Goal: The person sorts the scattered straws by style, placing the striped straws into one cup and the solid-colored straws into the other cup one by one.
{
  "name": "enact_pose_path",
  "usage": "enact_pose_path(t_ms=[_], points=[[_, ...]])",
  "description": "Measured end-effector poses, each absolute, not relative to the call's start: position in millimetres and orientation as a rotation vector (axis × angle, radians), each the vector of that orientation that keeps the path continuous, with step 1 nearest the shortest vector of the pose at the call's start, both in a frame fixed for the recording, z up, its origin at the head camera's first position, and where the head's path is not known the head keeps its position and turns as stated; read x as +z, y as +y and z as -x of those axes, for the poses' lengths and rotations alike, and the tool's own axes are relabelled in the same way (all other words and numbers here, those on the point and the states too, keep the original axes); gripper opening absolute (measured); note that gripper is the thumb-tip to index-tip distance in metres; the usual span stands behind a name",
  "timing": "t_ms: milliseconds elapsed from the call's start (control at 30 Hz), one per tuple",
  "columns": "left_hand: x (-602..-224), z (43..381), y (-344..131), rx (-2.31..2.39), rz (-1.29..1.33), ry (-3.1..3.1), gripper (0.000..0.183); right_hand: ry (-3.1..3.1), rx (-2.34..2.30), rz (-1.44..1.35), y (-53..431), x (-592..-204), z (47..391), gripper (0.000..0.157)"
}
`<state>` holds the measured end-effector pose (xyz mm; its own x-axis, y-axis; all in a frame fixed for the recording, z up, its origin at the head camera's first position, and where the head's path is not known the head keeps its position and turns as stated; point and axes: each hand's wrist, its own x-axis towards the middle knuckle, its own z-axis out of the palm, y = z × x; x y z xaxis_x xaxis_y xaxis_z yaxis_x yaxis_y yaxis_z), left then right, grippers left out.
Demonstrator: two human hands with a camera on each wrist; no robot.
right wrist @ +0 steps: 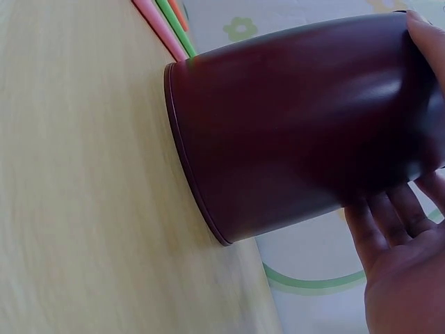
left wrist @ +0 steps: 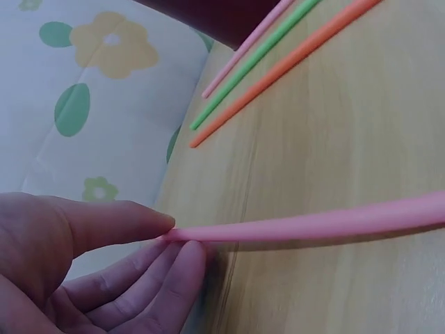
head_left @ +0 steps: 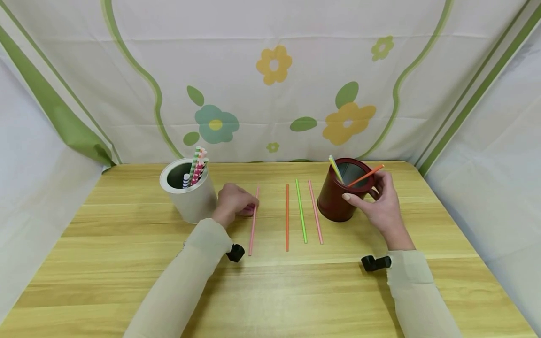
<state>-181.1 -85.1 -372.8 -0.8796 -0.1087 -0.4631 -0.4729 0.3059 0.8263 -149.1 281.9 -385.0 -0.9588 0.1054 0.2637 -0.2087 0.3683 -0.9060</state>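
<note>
My left hand (head_left: 235, 203) pinches a pink straw (head_left: 253, 225) near its far end, between thumb and fingertips. In the left wrist view, this pink straw (left wrist: 313, 224) runs out to the right from the fingers. My right hand (head_left: 382, 209) grips the dark red cylindrical container (head_left: 336, 199), thumb on the near side of the rim and fingers round its right side. Inside the container lean an orange straw (head_left: 366, 175) and some yellow and bluish straws (head_left: 336, 168). The right wrist view shows the container's smooth wall (right wrist: 278, 132) with the fingers (right wrist: 389, 219) against it.
Between the hands lie an orange straw (head_left: 287, 218), a green straw (head_left: 301, 211) and another pink straw (head_left: 315, 212), roughly parallel. A white container (head_left: 192, 202) with several patterned straws (head_left: 198, 168) stands beside my left hand. A flowered cloth (head_left: 253, 94) hangs behind the wooden table (head_left: 279, 291).
</note>
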Motion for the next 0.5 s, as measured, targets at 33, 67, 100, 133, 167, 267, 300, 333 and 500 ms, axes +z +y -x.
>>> enact_pose_path(t_ms=[33,67,100,133,167,267,300,333,500], points=[[-372.2,180.7,-85.7,1.626,0.524,2.241,0.014,-2.354,1.622,-0.092,282.0,-385.0,149.0,0.071],[-371.6,180.4,-86.2,1.657,0.521,2.222,0.016,-2.356,1.62,-0.093,282.3,-385.2,149.0,0.071],[-371.0,180.0,-86.7,1.685,0.515,2.205,0.017,-2.357,1.616,-0.095,282.5,-385.3,149.0,0.071],[-370.2,179.8,-86.8,1.713,0.507,2.187,0.018,-2.358,1.614,-0.095,282.6,-385.3,149.0,0.071],[-369.5,179.8,-86.7,1.742,0.499,2.165,0.019,-2.359,1.614,-0.096,282.6,-385.4,148.9,0.071],[-367.2,180.1,-85.9,1.829,0.474,2.107,0.021,-2.356,1.615,-0.1,282.4,-385.3,148.8,0.071],[-366.2,180.3,-85.3,1.862,0.468,2.088,0.022,-2.353,1.618,-0.101,282.2,-385.1,148.8,0.071],[-364.9,180.4,-84.6,1.895,0.463,2.07,0.022,-2.351,1.621,-0.101,281.9,-384.9,148.8,0.071],[-355.9,179.0,-78.2,2.087,0.457,1.981,0.026,-2.347,1.621,-0.1,281.6,-385.1,149.2,0.071]])
